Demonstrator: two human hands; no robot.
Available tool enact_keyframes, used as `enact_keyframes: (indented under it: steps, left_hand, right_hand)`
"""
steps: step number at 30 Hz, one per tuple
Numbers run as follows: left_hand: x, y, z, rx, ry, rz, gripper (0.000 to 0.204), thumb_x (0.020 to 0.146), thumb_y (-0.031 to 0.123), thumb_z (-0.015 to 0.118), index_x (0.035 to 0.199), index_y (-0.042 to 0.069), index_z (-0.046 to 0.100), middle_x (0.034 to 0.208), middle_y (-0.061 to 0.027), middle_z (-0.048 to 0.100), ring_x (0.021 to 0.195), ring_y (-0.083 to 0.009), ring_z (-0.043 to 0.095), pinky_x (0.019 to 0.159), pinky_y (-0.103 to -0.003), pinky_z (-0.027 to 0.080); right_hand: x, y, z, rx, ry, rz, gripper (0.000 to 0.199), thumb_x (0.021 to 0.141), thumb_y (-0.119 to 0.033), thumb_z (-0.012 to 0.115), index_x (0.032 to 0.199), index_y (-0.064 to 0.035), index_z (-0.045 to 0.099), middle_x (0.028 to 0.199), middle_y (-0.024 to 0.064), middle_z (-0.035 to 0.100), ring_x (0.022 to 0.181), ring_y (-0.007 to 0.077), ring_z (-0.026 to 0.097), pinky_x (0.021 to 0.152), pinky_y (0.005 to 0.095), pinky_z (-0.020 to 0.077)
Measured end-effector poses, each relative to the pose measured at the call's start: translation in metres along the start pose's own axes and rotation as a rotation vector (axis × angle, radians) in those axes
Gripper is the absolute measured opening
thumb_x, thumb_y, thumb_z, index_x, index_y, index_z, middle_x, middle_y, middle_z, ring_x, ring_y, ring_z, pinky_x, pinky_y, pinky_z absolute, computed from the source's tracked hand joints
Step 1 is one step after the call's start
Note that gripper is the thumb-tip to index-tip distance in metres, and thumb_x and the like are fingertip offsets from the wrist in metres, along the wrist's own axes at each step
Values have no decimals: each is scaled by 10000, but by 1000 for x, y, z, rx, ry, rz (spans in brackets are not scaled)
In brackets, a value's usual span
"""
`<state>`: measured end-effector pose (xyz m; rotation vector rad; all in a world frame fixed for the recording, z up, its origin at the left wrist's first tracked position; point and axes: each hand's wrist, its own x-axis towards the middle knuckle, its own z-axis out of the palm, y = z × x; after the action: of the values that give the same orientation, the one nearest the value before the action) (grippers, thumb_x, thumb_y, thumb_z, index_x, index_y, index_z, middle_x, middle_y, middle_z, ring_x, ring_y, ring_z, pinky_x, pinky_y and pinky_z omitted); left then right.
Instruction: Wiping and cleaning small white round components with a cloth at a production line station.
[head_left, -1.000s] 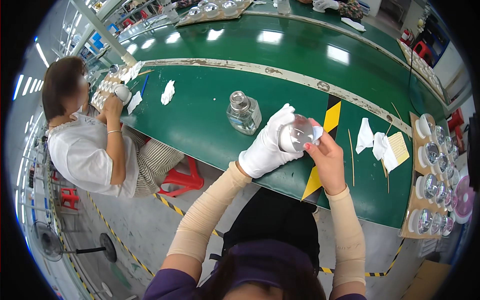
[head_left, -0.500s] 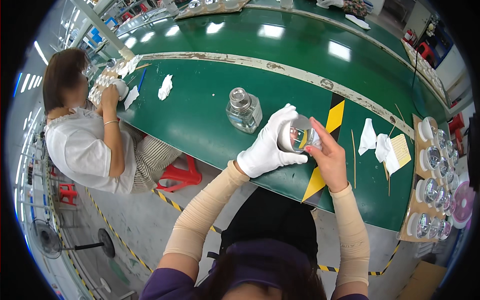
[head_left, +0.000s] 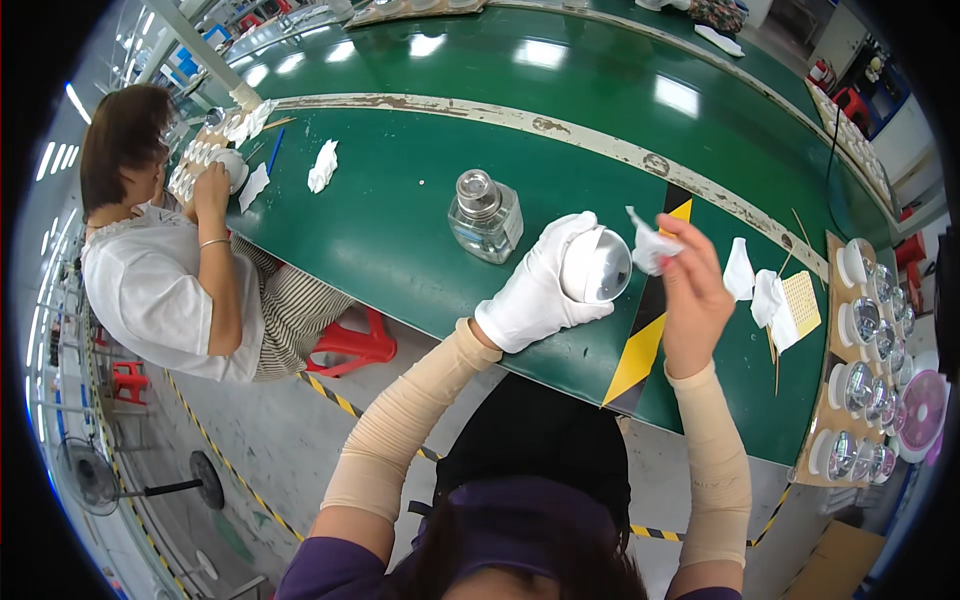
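Observation:
My left hand [head_left: 528, 298], in a white glove, is closed around a round piece with a white collar and a shiny silver dome [head_left: 606, 266]. The dome faces to the right. My bare right hand [head_left: 694, 305] is raised just right of it, apart from the dome, and pinches a crumpled white cloth [head_left: 651, 246] between thumb and fingers. Left of my gloved hand stands a clear glass bottle [head_left: 485, 218] with a metal-topped cap on the green table [head_left: 400, 220].
A brown board [head_left: 815, 400] with rows of similar dome pieces [head_left: 855, 381] lies at the right. Nearer are white cloths [head_left: 738, 270], a yellowish perforated pad [head_left: 801, 301] and thin sticks. At the left a co-worker [head_left: 165, 270] sits handling a white piece; another crumpled cloth [head_left: 323, 167] lies nearby.
My right hand has come off the piece and moved up and right, with the white cloth in its fingers. The piece has turned in my left hand, its silver dome showing.

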<state>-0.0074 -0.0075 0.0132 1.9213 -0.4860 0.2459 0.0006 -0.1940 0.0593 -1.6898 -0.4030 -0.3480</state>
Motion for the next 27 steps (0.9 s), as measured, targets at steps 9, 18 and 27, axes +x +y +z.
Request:
enact_keyframes:
  steps: [9, 18, 27]
  left_hand:
    - [-3, -6, 7, -363, -9, -128, 884, 748, 245, 803, 1416, 5, 276, 1343, -149, 441, 1227, -284, 465, 1066, -358, 359]
    - [-2, -9, 9, -530, 34, -266, 892, 716, 213, 811, 1418, 18, 296, 1341, -168, 430, 1245, -306, 451, 1054, -370, 365]
    - [-4, -10, 4, -519, -29, -332, 873, 674, 203, 843, 1370, 43, 342, 1330, -157, 432, 1245, -304, 450, 1062, -373, 356]
  right_hand:
    - [-5, 13, 20, -245, -310, -350, 218, 810, 43, 595, 1010, 13, 677, 1190, 128, 611, 1176, 334, 528, 1009, 409, 405]
    - [7, 25, 26, 144, -401, 128, 509, 848, -140, 664, 1325, -32, 519, 1437, 134, 426, 1323, 277, 411, 1093, 347, 311]
    - [13, 16, 37, -2, -372, 144, 316, 891, -114, 596, 1188, -6, 602, 1273, 119, 532, 1152, 205, 514, 1000, 299, 379]
